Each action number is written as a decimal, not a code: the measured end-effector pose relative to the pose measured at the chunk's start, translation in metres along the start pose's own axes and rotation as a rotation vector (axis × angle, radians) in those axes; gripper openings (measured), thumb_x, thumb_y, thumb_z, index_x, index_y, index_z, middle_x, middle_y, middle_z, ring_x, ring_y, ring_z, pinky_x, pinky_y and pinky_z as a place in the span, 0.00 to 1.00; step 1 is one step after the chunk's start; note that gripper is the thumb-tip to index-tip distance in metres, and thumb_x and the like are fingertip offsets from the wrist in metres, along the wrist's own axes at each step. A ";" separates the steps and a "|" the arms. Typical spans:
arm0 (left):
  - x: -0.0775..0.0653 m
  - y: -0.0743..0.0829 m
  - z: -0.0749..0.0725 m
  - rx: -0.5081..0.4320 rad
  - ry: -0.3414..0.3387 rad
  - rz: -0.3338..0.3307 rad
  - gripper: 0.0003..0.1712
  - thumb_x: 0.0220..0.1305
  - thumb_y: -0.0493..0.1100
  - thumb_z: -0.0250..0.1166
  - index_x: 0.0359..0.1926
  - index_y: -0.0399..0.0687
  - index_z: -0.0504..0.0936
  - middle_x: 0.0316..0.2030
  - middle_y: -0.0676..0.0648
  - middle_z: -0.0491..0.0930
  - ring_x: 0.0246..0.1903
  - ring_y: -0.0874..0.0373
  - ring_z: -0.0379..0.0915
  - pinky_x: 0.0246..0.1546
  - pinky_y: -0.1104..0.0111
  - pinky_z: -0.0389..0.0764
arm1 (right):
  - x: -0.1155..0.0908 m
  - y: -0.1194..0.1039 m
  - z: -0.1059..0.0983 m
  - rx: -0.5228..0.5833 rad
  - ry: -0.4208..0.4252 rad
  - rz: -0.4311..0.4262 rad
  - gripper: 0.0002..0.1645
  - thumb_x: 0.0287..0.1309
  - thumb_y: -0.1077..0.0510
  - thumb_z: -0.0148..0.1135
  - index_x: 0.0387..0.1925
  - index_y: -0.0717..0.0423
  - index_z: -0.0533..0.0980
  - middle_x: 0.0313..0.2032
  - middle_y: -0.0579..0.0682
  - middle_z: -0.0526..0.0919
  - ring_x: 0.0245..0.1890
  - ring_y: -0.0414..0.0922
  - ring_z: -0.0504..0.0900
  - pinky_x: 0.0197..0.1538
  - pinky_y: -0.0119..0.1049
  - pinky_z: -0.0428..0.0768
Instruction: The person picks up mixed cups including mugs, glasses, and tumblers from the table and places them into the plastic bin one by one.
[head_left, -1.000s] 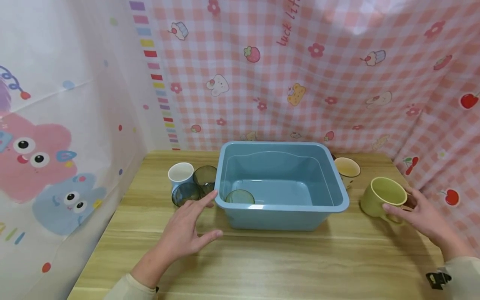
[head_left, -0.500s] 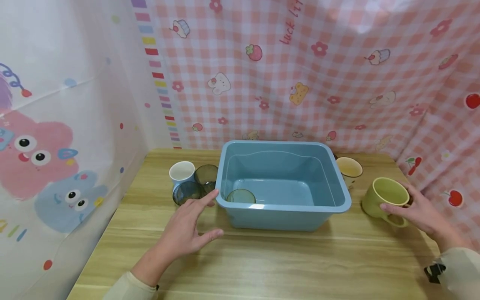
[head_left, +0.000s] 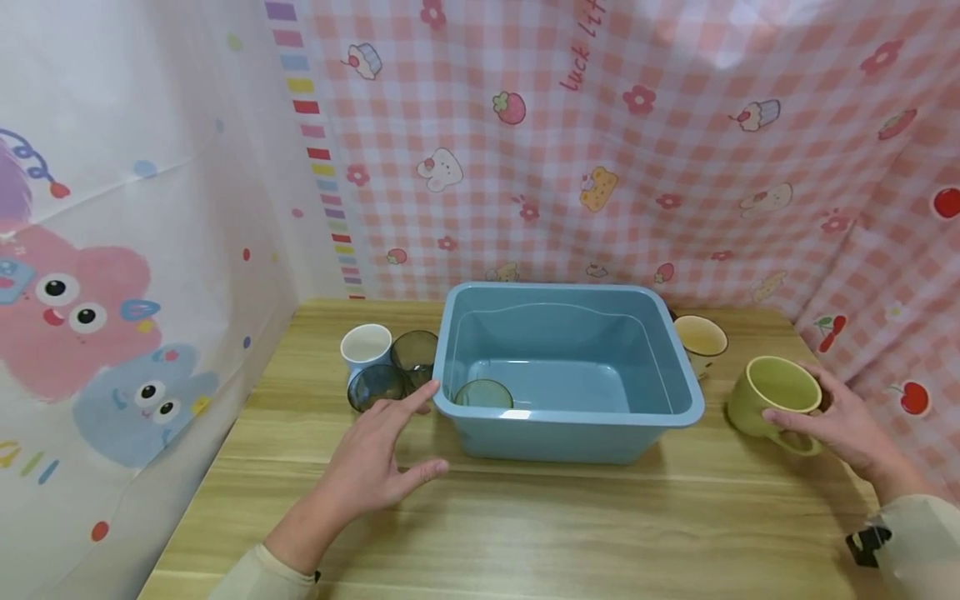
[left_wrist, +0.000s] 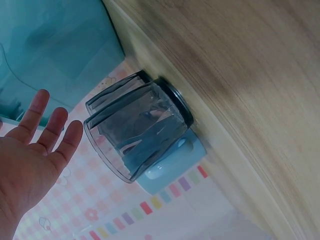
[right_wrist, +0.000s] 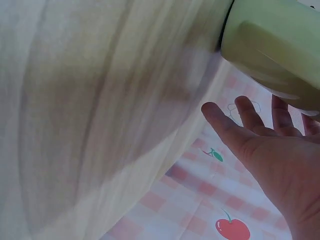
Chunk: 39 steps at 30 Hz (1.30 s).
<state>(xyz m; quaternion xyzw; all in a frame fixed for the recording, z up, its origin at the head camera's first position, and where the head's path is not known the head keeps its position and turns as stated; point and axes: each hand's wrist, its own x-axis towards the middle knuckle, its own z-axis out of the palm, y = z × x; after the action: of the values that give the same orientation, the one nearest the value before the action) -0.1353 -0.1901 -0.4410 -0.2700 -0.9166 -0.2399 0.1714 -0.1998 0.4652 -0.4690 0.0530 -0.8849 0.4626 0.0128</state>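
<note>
My left hand [head_left: 375, 458] is at the front left of the blue plastic bin [head_left: 540, 437], fingers extended and spread, the index fingertip right at its rim. Near its fingers are two dark see-through glasses, the nearer glass [left_wrist: 142, 127] beside a light-blue cup [head_left: 366, 343]. A greenish glass [head_left: 483, 394] sits inside the bin at the near left corner. To the right, my right hand [head_left: 843, 421] is beside an olive-green mug [head_left: 750, 400], thumb across its near side by the handle. In the right wrist view its loosely extended fingers [right_wrist: 225, 122] lie alongside the mug, two fingertips partly hidden by it.
A cream cup with a dark rim [head_left: 701, 335] stands behind the bin's right side, partly hidden. The wooden table [head_left: 525, 533] runs back to a pink checked cloth [head_left: 480, 208]. Another printed cloth [head_left: 225, 208] hangs on the left.
The head view shifts slightly. A little more of the mug's handle shows below the right thumb. The left hand, bin and glasses keep their places.
</note>
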 end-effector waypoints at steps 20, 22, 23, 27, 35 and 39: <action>0.000 0.001 -0.001 0.006 0.001 -0.007 0.59 0.59 0.66 0.78 0.85 0.64 0.59 0.57 0.52 0.87 0.53 0.52 0.80 0.51 0.53 0.83 | 0.037 -0.085 -0.062 -0.101 0.086 -0.046 0.51 0.66 0.64 0.72 0.82 0.38 0.59 0.49 0.23 0.76 0.40 0.23 0.80 0.36 0.25 0.81; 0.000 0.001 -0.001 0.008 0.000 -0.008 0.59 0.58 0.65 0.79 0.85 0.64 0.59 0.57 0.52 0.87 0.53 0.52 0.80 0.51 0.53 0.83 | 0.044 -0.095 -0.068 -0.104 0.083 -0.070 0.51 0.66 0.65 0.72 0.82 0.40 0.58 0.50 0.23 0.75 0.44 0.20 0.78 0.39 0.19 0.78; 0.000 0.001 -0.001 0.008 -0.001 -0.010 0.60 0.58 0.65 0.79 0.85 0.64 0.59 0.57 0.52 0.87 0.53 0.52 0.80 0.50 0.53 0.83 | 0.047 -0.100 -0.070 -0.096 0.078 -0.077 0.51 0.66 0.66 0.72 0.82 0.39 0.59 0.51 0.23 0.76 0.45 0.21 0.78 0.39 0.19 0.78; 0.000 0.001 0.000 0.008 0.000 -0.008 0.60 0.58 0.65 0.80 0.85 0.64 0.59 0.57 0.52 0.87 0.53 0.52 0.80 0.50 0.54 0.83 | 0.061 -0.120 -0.075 -0.108 0.053 -0.100 0.50 0.65 0.67 0.71 0.81 0.40 0.60 0.50 0.23 0.77 0.44 0.22 0.79 0.40 0.19 0.78; 0.000 0.000 0.000 0.008 0.001 0.002 0.60 0.58 0.65 0.80 0.85 0.63 0.59 0.57 0.53 0.87 0.53 0.52 0.80 0.50 0.54 0.83 | 0.091 -0.164 -0.071 -0.092 -0.034 -0.146 0.46 0.63 0.68 0.70 0.75 0.35 0.65 0.49 0.26 0.82 0.46 0.26 0.81 0.44 0.20 0.79; 0.000 0.000 -0.001 0.010 -0.006 -0.003 0.60 0.58 0.64 0.80 0.85 0.63 0.58 0.57 0.52 0.87 0.54 0.52 0.80 0.51 0.53 0.83 | 0.104 -0.191 -0.059 -0.105 -0.106 -0.165 0.46 0.62 0.66 0.72 0.76 0.36 0.65 0.51 0.30 0.82 0.49 0.30 0.81 0.47 0.21 0.79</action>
<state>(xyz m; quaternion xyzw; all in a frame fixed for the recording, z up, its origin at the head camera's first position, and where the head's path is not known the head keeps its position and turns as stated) -0.1351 -0.1902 -0.4396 -0.2686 -0.9186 -0.2348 0.1699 -0.2850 0.3964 -0.2717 0.1493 -0.9000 0.4095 0.0069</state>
